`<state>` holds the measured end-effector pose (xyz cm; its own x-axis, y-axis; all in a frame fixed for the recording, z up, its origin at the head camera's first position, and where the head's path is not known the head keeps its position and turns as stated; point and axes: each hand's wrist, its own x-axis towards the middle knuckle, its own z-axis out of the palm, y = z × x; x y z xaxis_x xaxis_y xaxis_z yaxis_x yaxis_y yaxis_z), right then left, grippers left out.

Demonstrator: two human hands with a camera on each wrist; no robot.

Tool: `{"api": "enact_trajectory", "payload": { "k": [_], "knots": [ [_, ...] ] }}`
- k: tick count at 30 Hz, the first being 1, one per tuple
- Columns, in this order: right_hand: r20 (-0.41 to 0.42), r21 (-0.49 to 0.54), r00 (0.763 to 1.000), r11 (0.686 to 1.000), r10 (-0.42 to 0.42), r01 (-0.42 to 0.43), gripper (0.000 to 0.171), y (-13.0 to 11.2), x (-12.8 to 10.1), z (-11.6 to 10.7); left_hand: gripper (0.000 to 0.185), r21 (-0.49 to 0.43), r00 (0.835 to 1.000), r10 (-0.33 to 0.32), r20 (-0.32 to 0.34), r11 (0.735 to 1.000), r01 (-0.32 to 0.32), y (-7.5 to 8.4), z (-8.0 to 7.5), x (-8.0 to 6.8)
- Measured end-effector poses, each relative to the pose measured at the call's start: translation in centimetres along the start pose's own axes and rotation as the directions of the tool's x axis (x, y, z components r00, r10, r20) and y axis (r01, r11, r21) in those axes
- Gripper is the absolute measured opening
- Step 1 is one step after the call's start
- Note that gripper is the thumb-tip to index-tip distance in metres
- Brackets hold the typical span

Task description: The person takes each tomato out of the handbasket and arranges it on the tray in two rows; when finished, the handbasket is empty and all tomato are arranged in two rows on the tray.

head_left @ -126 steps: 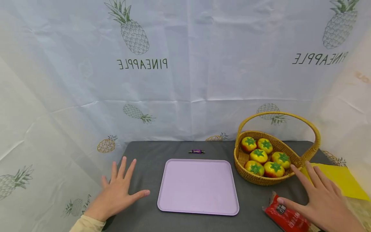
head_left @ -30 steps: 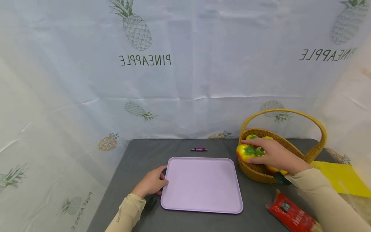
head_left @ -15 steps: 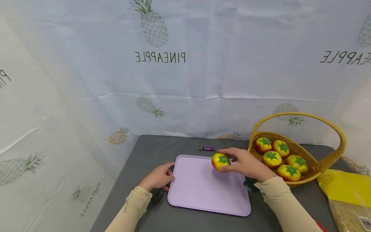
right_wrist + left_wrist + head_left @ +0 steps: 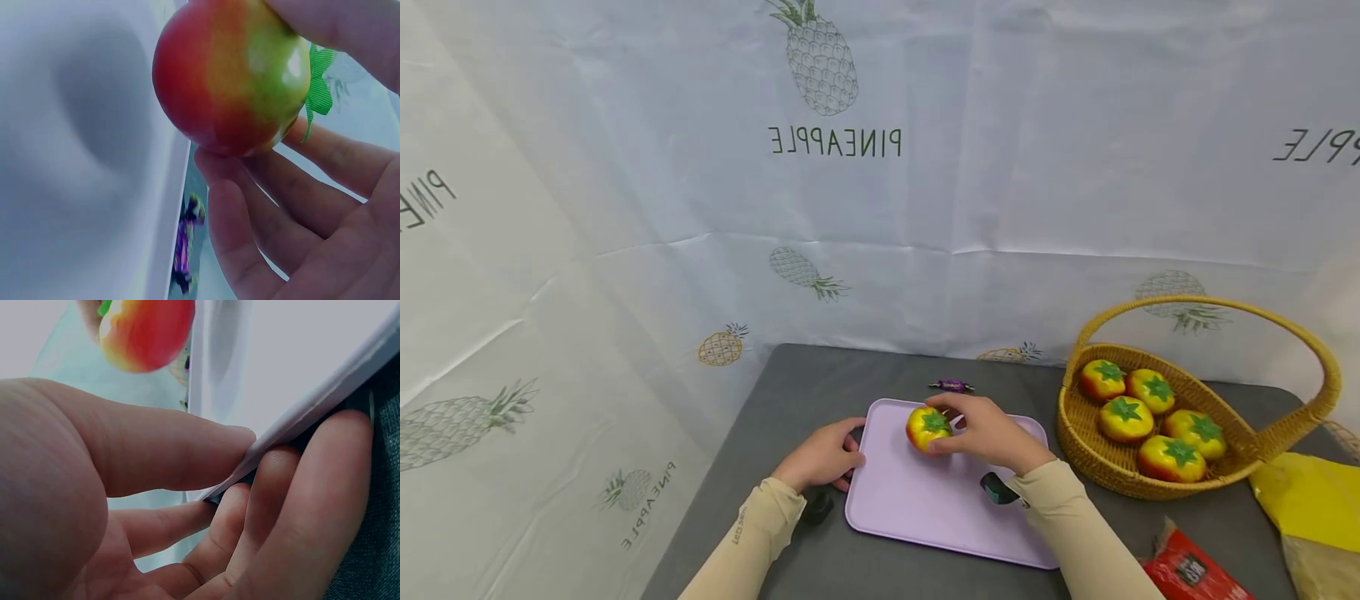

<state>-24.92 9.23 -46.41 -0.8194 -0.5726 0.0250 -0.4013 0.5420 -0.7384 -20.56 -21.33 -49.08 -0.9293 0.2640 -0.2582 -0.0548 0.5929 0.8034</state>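
My right hand [image 4: 981, 433] grips a red-and-yellow toy tomato [image 4: 928, 428] with a green leaf cap, held at the far left part of the lilac tray [image 4: 925, 508]. In the right wrist view the tomato [image 4: 231, 75] sits between my fingers [image 4: 250, 225] just above the tray [image 4: 69, 150]. My left hand [image 4: 820, 457] pinches the tray's left rim; the left wrist view shows the thumb [image 4: 169, 453] on top of the rim [image 4: 300, 419] and fingers curled beneath it. The tomato [image 4: 147, 331] shows above.
A wicker basket [image 4: 1281, 437] with several more toy tomatoes [image 4: 1123, 418] stands at the right. A purple wrapped candy [image 4: 951, 385] lies behind the tray. A red packet [image 4: 1195, 575] and yellow bag [image 4: 1311, 508] lie at the near right on the grey table [image 4: 805, 375].
My right hand took a tomato out of the basket and carried it left over the tray to its far left part. My left hand kept its hold on the tray's left rim.
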Motion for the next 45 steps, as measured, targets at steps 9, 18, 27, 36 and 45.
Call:
{"api": "enact_trajectory", "payload": {
  "k": [9, 18, 27, 36, 45],
  "knots": [
    [-0.041, 0.014, 0.999, 1.0, -0.014, 0.014, 0.066, -0.3, 1.4, 1.7, 0.069, -0.004, 1.0, -0.006, 0.011, 1.0, 0.006, 0.3, -0.1, 0.0],
    [-0.067, 0.019, 0.997, 0.999, -0.046, 0.047, 0.065, -1.0, 1.7, 2.9, 0.068, -0.003, 1.0, -0.002, 0.014, 1.0, 0.002, 0.1, 0.1, 0.1],
    [-0.066, -0.006, 0.995, 0.997, -0.073, 0.072, 0.062, -0.9, 2.0, 3.4, 0.068, -0.006, 1.0, 0.004, 0.008, 1.0, -0.004, 0.0, 0.2, 0.0],
    [-0.042, -0.002, 0.997, 0.998, -0.058, 0.057, 0.061, -0.9, 2.3, 4.1, 0.067, 0.011, 1.0, 0.001, 0.004, 1.0, -0.001, 0.0, 0.1, 0.1],
    [-0.028, 0.008, 0.997, 0.998, -0.066, 0.067, 0.062, -0.9, 2.4, 4.7, 0.068, 0.028, 1.0, 0.004, -0.002, 1.0, -0.004, 0.1, 0.2, 0.1]
  ]
}}
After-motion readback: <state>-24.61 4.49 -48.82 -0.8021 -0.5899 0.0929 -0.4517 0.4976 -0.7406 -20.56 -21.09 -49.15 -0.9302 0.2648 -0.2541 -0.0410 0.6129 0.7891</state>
